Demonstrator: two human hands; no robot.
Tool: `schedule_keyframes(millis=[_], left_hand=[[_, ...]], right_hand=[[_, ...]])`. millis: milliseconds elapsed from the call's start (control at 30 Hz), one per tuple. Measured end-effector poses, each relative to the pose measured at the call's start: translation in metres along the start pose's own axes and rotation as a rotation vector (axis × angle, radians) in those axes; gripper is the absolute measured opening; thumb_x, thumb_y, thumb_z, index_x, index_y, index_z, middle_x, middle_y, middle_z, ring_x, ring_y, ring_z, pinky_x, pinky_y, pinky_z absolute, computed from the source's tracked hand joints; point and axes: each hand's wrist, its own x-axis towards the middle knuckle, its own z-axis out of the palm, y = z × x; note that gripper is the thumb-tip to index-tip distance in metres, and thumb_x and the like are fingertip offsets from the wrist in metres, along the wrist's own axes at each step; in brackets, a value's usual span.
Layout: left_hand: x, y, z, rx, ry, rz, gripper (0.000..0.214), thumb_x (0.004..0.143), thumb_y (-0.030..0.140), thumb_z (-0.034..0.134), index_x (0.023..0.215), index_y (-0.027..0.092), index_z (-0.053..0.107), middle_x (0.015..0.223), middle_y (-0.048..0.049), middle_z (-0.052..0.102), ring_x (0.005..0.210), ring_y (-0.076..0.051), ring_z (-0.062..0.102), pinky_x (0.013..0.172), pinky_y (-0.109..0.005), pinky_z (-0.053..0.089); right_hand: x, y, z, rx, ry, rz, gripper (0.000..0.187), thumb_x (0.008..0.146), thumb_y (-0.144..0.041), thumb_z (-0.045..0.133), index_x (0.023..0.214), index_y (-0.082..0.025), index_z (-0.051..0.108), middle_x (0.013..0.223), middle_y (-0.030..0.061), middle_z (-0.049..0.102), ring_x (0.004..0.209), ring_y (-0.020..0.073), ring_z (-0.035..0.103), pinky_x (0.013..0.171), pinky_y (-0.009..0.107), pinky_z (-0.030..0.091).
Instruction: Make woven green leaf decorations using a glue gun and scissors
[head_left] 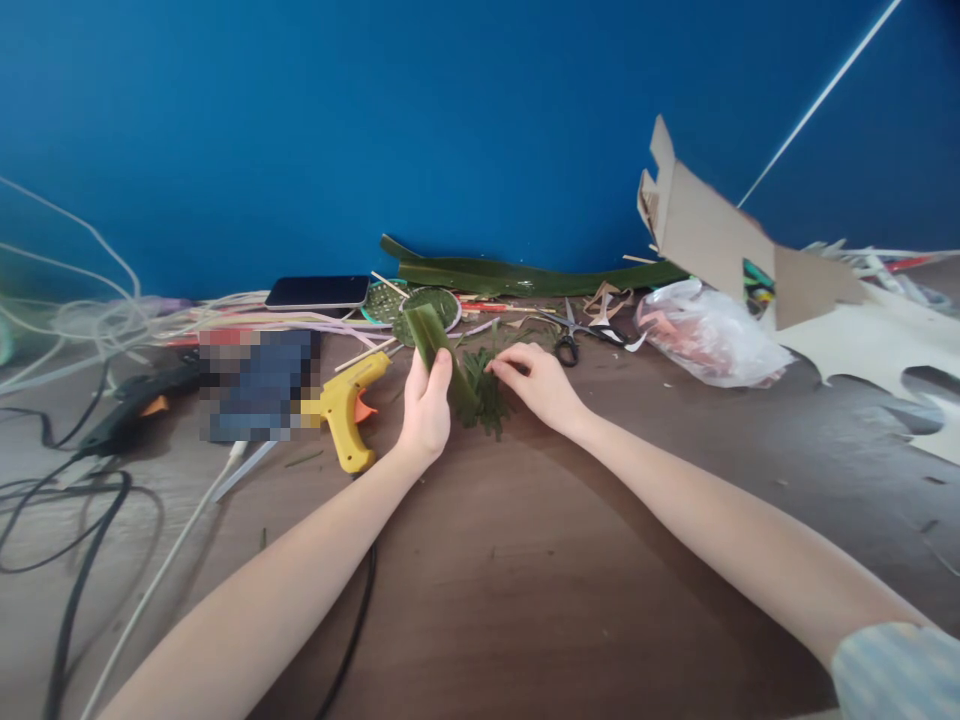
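In my left hand (pixel 429 398) is a long green leaf (pixel 426 333), gripped between thumb and fingers and slanting down to the right. Its lower end meets a bunch of thin green cut strips (pixel 491 398); whether they are all one piece I cannot tell. My right hand (pixel 541 380) pinches at the upper right of these strips, thumb and forefinger together, the tips seeming to hold one strip. Just behind the leaf lies a round green woven disc (pixel 431 312). Black-handled scissors (pixel 568 345) rest open beyond my right hand.
A yellow glue gun (pixel 346 412) lies left of my left hand, its black cable running toward me. Further left are a dark glue gun (pixel 135 408), a pixelated dark device and tangled cords. Behind are a phone (pixel 318 292) and long leaves (pixel 517 277); right, a plastic bag (pixel 709 332) and cardboard (pixel 720 220).
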Motion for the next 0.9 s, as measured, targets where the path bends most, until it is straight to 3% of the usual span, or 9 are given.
schedule_keyframes(millis=[167,267,333,467,667,900], left_hand=[[0.001,0.005,0.001,-0.048,-0.034,-0.092,0.024,0.083,0.042,0.047,0.077,0.020,0.054,0.095,-0.0043,0.061,0.099,-0.019,0.054,0.089,-0.032,0.043],[0.001,0.006,0.001,-0.026,-0.040,-0.114,0.019,0.083,0.037,0.046,0.084,0.020,0.055,0.103,-0.0039,0.060,0.103,-0.019,0.053,0.091,-0.031,0.041],[0.002,0.005,0.002,-0.002,-0.041,-0.111,0.019,0.083,0.033,0.046,0.092,0.020,0.055,0.102,-0.0033,0.060,0.102,-0.018,0.053,0.091,-0.031,0.041],[0.002,0.001,0.001,0.081,-0.132,-0.088,0.019,0.081,0.030,0.048,0.096,0.019,0.055,0.090,-0.0014,0.061,0.087,-0.017,0.056,0.082,-0.031,0.045],[0.002,0.008,0.002,0.278,-0.260,-0.054,0.018,0.080,0.026,0.049,0.093,0.017,0.057,0.085,-0.0015,0.065,0.080,-0.017,0.058,0.074,-0.030,0.046],[0.001,0.011,0.003,0.328,-0.330,-0.012,0.018,0.080,0.024,0.049,0.094,0.016,0.058,0.086,-0.0026,0.066,0.079,-0.017,0.059,0.072,-0.029,0.046]], right_hand=[[-0.001,0.001,0.004,-0.124,-0.027,-0.003,0.004,0.071,-0.022,0.065,0.073,-0.021,0.061,0.086,0.0046,0.061,0.088,0.0224,0.049,0.081,0.038,0.039],[-0.001,0.004,0.006,-0.087,0.054,0.029,0.024,0.066,-0.020,0.067,0.087,-0.021,0.056,0.091,0.0058,0.059,0.088,0.0234,0.048,0.081,0.039,0.040],[-0.001,0.005,0.006,-0.031,0.103,0.031,0.026,0.067,-0.018,0.064,0.090,-0.020,0.053,0.091,0.0065,0.058,0.087,0.0230,0.049,0.080,0.039,0.040],[-0.002,0.002,0.001,0.097,0.119,0.000,0.006,0.078,-0.018,0.050,0.083,-0.020,0.054,0.089,0.0058,0.059,0.086,0.0206,0.051,0.078,0.035,0.040],[-0.006,-0.006,-0.004,0.150,0.002,-0.150,0.013,0.085,-0.026,0.047,0.076,-0.021,0.055,0.078,0.0024,0.058,0.081,0.0174,0.050,0.073,0.031,0.038],[-0.008,-0.009,-0.005,0.119,0.034,-0.225,0.011,0.083,-0.021,0.050,0.072,-0.020,0.051,0.073,0.0017,0.055,0.076,0.0165,0.048,0.070,0.030,0.037]])
